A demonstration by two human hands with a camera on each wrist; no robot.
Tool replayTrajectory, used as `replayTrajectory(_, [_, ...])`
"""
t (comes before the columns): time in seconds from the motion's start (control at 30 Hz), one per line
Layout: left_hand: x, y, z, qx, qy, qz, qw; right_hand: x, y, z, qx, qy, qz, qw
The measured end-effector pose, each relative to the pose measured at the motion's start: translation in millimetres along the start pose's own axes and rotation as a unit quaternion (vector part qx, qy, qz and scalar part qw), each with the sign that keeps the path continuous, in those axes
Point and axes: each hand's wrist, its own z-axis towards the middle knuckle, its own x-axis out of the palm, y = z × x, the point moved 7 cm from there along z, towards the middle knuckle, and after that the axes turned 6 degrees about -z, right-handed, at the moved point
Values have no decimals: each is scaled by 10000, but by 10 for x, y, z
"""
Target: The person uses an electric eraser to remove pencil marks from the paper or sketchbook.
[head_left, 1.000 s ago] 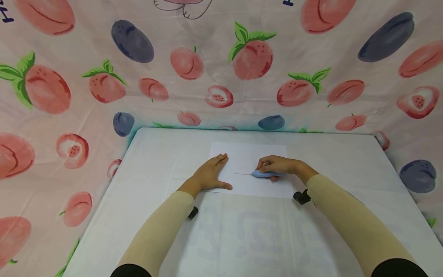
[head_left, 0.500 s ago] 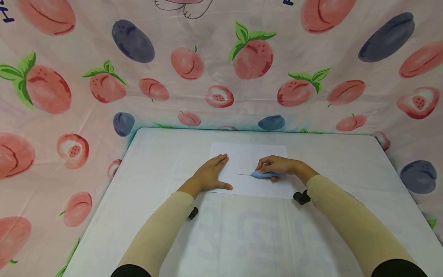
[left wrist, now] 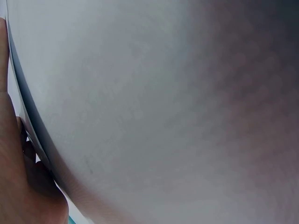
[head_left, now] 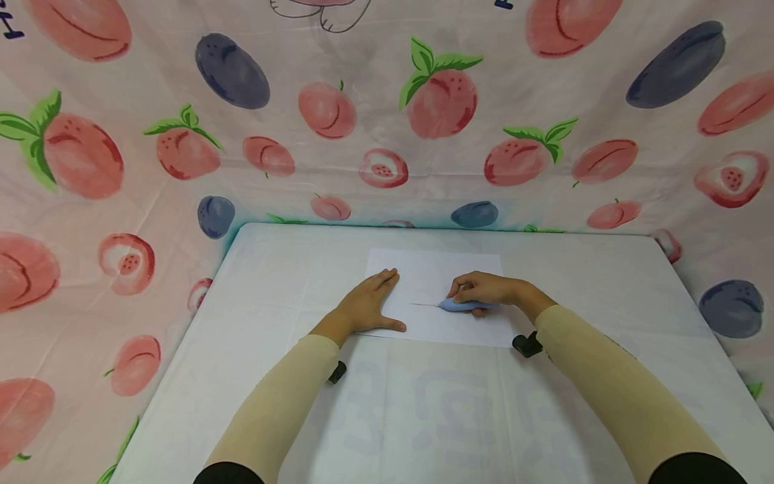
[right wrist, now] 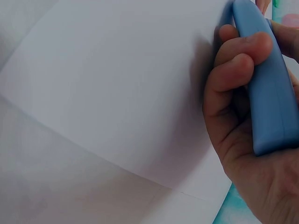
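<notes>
A sheet of white paper (head_left: 432, 329) lies on the white-covered table, with a thin dark line (head_left: 421, 304) on it. My left hand (head_left: 365, 302) rests on the paper's left side, thumb apart from the straight fingers. In the left wrist view only part of that hand (left wrist: 18, 163) shows, beside the pale surface. My right hand (head_left: 486, 289) grips a chunky blue pen-shaped tool (head_left: 455, 305), its light tip at the line's right end. The right wrist view shows curled fingers around the smooth blue body (right wrist: 273, 102); the tip is hidden there.
The white table (head_left: 302, 262) extends around the paper on all sides. Behind and beside it hangs a pink cloth (head_left: 363, 60) printed with fruit. A black wrist device (head_left: 527, 345) sits below the right wrist, and another (head_left: 337, 372) below the left.
</notes>
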Motion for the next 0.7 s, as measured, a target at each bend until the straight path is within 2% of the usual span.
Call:
replayTrajectory(0.43, [-3,1,16,65,-55,-12,10000,-8,5,-13,-6,-27,-23,10000])
replayTrajectory(0.7, [-10,-7,3,-23,14,-64,10000,-3,23,-28,-191,-52,11,9998])
